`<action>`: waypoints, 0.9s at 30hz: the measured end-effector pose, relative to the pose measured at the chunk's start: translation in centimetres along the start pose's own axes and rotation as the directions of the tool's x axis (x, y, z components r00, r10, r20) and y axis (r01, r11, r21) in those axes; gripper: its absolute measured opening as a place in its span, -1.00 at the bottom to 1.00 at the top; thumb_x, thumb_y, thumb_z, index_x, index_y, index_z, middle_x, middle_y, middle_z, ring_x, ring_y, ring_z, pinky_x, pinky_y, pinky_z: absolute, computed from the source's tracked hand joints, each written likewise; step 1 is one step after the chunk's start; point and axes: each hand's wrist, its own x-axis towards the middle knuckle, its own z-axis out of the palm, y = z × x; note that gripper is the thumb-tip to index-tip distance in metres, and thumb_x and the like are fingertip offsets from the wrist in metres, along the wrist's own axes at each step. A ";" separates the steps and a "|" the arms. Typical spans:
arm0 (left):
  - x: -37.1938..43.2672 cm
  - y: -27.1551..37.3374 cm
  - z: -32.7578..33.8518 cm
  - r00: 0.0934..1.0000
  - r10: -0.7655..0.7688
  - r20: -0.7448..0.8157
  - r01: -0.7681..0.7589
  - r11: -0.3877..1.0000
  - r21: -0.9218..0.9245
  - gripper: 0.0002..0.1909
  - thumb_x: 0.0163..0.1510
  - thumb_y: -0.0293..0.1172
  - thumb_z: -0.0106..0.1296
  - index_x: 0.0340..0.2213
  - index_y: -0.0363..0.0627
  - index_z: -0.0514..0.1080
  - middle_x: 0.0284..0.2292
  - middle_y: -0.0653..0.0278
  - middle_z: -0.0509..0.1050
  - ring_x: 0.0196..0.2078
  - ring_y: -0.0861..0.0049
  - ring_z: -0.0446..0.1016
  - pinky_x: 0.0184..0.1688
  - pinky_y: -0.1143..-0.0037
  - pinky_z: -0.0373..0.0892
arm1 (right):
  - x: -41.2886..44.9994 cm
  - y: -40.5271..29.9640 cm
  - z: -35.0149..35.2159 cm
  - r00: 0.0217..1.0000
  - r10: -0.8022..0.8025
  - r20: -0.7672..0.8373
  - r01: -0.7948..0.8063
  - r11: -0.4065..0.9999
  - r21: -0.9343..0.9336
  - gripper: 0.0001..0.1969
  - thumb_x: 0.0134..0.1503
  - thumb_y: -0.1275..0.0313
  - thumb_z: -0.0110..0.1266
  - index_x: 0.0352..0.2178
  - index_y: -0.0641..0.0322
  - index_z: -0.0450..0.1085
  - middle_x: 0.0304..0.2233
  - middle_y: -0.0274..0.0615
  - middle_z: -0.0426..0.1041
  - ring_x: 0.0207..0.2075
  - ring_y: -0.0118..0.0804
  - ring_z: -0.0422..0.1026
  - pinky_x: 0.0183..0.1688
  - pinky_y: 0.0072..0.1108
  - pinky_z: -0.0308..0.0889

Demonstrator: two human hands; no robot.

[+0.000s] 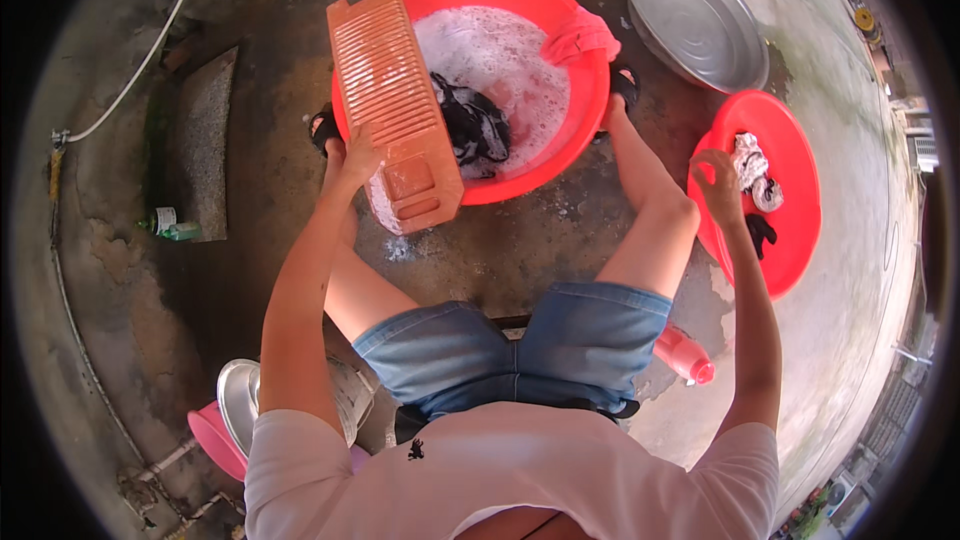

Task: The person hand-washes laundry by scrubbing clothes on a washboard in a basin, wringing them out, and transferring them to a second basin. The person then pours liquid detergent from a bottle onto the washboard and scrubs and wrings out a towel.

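Observation:
A ribbed orange-brown washboard leans across the left side of a large red plastic basin. My left hand grips the washboard's left edge, near its lower end. White suds fill the basin, and a dark wet cloth lies in them beside the board. Over the basin's right rim hangs a pink-red cloth. My right hand is at the left rim of a smaller red basin, fingers bent and apart, holding nothing visible. Near it in that basin sit bunched white-and-black cloths and a small black cloth.
A metal basin stands at the upper right. A pink bottle lies beside my right thigh. Bottles lie at a stone slab on the left. A white hose runs down the upper left; a metal bucket is behind my left arm.

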 end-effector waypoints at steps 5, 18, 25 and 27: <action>1.3 -9.9 3.5 0.823 -0.522 -0.224 0.520 0.851 -0.070 -0.33 -0.13 -0.16 -0.05 0.02 -0.12 0.05 0.05 -0.05 0.00 0.12 0.16 -0.05 0.07 0.33 0.02 | 8.3 -9.1 19.4 0.956 -0.132 0.262 0.055 0.958 0.281 -0.91 -0.08 0.48 0.02 -0.46 0.20 0.33 -0.35 -0.10 0.33 -0.38 -0.03 0.36 -0.23 -0.37 0.27; 5.6 -17.0 9.1 0.500 -0.727 -0.471 0.417 0.679 -0.605 -0.38 0.00 0.00 -0.17 -0.08 -0.33 0.20 -0.03 -0.03 0.17 0.05 0.18 0.09 0.07 0.41 0.02 | 14.8 -22.3 42.0 0.709 0.386 0.590 -0.704 0.346 0.620 -0.49 -0.04 0.06 0.02 -0.30 0.39 0.28 -0.42 -0.11 0.40 -0.36 -0.37 0.34 -0.27 -0.56 0.23; 2.2 -5.5 11.6 0.545 -0.825 -0.147 0.483 0.453 -0.750 -0.37 0.03 -0.07 -0.18 0.03 -0.22 0.01 0.00 0.08 0.08 0.07 0.36 0.04 0.09 0.45 0.00 | 7.8 -20.5 31.9 0.766 0.489 0.418 -0.619 0.384 0.685 -0.67 0.01 0.23 0.02 -0.41 0.36 0.25 -0.59 -0.28 0.23 -0.50 -0.49 0.15 -0.43 -0.60 0.16; 0.7 -4.2 13.1 0.648 -0.748 -0.144 0.330 0.446 -0.832 -0.42 0.01 0.01 -0.25 -0.13 -0.27 0.28 0.02 0.00 0.14 0.03 0.22 0.14 0.05 0.44 0.05 | 6.4 -19.9 28.6 0.720 0.522 0.456 -0.676 0.383 0.629 -0.62 0.02 0.17 0.00 -0.40 0.36 0.26 -0.55 -0.24 0.26 -0.47 -0.45 0.18 -0.39 -0.59 0.18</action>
